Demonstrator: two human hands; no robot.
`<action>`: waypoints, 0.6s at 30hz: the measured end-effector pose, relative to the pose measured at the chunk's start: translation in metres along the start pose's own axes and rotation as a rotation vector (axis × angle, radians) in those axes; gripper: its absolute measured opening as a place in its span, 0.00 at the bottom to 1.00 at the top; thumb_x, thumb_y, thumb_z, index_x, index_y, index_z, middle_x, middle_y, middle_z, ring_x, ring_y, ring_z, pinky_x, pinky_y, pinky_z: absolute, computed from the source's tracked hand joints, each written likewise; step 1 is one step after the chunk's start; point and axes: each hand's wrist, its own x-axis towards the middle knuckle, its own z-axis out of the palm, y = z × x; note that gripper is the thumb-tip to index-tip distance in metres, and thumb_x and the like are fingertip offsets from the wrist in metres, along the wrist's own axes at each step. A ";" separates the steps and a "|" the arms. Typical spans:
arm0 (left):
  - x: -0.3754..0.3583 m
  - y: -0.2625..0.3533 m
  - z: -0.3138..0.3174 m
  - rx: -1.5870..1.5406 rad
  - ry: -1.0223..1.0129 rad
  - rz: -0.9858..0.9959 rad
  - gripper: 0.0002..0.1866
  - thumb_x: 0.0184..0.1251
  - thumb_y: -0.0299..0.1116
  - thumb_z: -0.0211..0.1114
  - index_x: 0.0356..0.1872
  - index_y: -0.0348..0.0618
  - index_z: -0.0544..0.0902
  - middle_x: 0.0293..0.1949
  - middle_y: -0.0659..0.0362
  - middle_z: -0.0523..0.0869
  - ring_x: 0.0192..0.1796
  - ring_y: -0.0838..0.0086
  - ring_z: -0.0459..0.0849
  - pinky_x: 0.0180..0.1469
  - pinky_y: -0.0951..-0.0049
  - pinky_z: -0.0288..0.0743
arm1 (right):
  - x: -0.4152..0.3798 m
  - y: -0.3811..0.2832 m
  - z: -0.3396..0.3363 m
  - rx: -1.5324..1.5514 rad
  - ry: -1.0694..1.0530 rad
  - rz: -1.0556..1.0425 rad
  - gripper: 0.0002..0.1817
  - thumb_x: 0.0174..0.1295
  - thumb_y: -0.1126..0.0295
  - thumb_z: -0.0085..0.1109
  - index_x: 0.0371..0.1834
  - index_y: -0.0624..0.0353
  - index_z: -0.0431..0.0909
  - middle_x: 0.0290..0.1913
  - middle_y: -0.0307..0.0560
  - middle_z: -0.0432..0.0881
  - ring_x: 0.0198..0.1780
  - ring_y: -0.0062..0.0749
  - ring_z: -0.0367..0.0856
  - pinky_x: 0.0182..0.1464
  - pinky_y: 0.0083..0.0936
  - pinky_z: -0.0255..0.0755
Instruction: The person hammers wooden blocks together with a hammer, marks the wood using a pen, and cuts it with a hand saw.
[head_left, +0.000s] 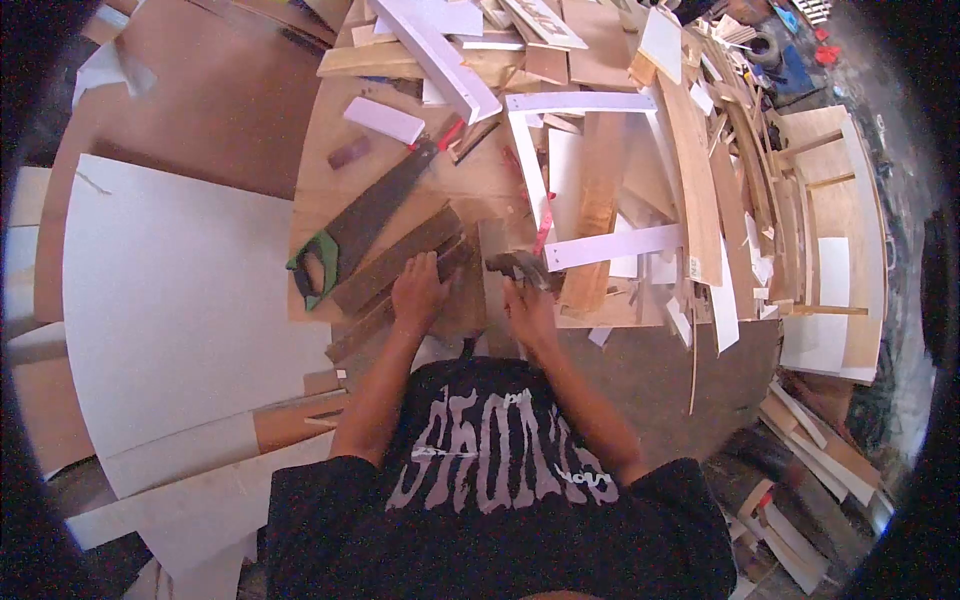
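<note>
My left hand (420, 293) is closed over the near end of a dark brown wooden board (425, 238), its fingers together against the wood. My right hand (529, 308) is wrapped round a dark hand tool (518, 266), whose exact kind I cannot make out. Between the hands a brown wood piece (467, 300) lies at the table's near edge. To the left of the boards rests a handsaw (375, 205) with a green and black handle. A pale rectangular frame (615, 250) lies right of my right hand, with a narrow red object (544, 224) beside it.
A large white panel (180, 300) spreads along the left. Pale offcuts, including a small block (384, 120) and a long strip (440, 60), lie on the worktable (320, 215). Long planks (700, 190) pile up on the right, near a standing wooden frame (830, 240).
</note>
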 end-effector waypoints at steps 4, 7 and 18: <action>0.006 0.000 -0.007 -0.057 -0.112 -0.025 0.26 0.62 0.54 0.70 0.48 0.42 0.79 0.45 0.53 0.83 0.54 0.58 0.83 0.47 0.58 0.83 | 0.026 -0.019 0.005 -0.080 -0.056 -0.129 0.20 0.75 0.59 0.53 0.54 0.68 0.78 0.39 0.63 0.86 0.39 0.62 0.84 0.46 0.48 0.75; 0.011 0.004 -0.012 -0.046 -0.205 -0.046 0.25 0.62 0.53 0.70 0.46 0.42 0.78 0.45 0.53 0.82 0.54 0.58 0.83 0.46 0.58 0.83 | 0.034 -0.041 -0.001 -0.163 -0.198 -0.109 0.19 0.76 0.61 0.51 0.59 0.65 0.77 0.51 0.68 0.83 0.53 0.62 0.81 0.56 0.49 0.74; 0.011 -0.003 0.009 -0.009 -0.185 -0.025 0.23 0.62 0.50 0.70 0.46 0.42 0.75 0.46 0.54 0.80 0.53 0.59 0.82 0.47 0.61 0.83 | 0.050 -0.021 0.027 -0.264 -0.237 -0.166 0.20 0.76 0.60 0.50 0.61 0.59 0.79 0.54 0.68 0.82 0.55 0.59 0.81 0.55 0.49 0.75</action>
